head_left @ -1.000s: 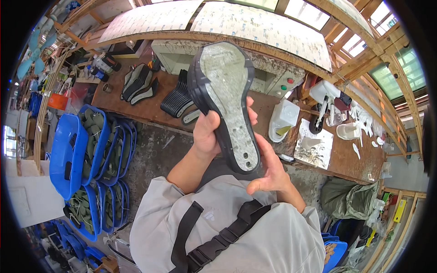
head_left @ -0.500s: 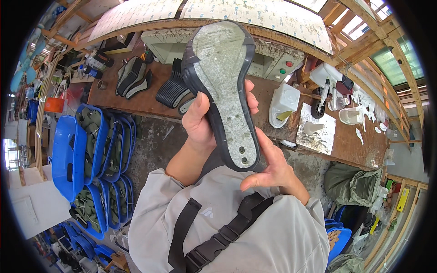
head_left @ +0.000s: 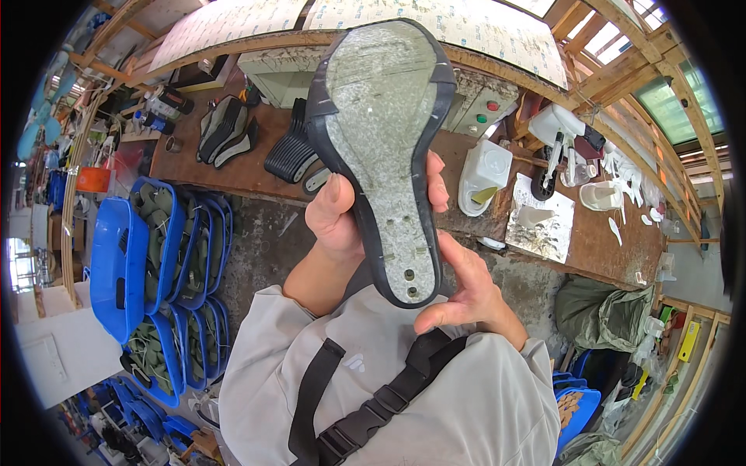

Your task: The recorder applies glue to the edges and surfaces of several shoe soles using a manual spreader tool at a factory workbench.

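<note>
The right hand cups the heel end of a black-rimmed shoe sole, thumb and fingers curled closed under its lower edge. The left hand grips the sole's narrow middle, thumb on the near rim and fingertips wrapped round the far side. The sole stands nearly upright, its grey inner face toward the camera. Behind it, a wooden workbench carries more soles and a white container; blue bins sit at left.
</note>
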The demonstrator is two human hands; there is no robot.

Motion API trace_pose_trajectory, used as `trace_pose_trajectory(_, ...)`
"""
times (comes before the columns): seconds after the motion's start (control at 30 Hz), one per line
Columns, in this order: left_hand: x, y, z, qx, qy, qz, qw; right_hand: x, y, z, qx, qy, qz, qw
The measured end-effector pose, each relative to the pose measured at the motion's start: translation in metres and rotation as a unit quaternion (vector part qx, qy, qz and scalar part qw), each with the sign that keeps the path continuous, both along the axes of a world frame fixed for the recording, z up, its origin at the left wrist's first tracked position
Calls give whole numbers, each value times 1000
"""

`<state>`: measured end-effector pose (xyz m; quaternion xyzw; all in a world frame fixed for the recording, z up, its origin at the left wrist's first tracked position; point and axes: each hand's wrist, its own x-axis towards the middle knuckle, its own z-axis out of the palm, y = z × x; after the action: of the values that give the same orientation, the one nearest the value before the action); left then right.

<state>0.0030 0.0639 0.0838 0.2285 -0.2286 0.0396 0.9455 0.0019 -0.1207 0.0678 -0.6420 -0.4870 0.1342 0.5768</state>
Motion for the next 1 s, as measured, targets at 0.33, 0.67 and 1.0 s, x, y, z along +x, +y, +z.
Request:
trace_pose_trajectory(0.33,1,-6,7,14,64,31,997,-1,-3,-8,46,-18,-35,998)
trace_pose_trajectory(0.67,-3,-4,13,22,92,34,995,-4,-5,-23,51,26,-33,998)
trace_pose_trajectory(1.0,-8,1,15,27,105,20,994,-7,-5,-28,41,59,-21,997)
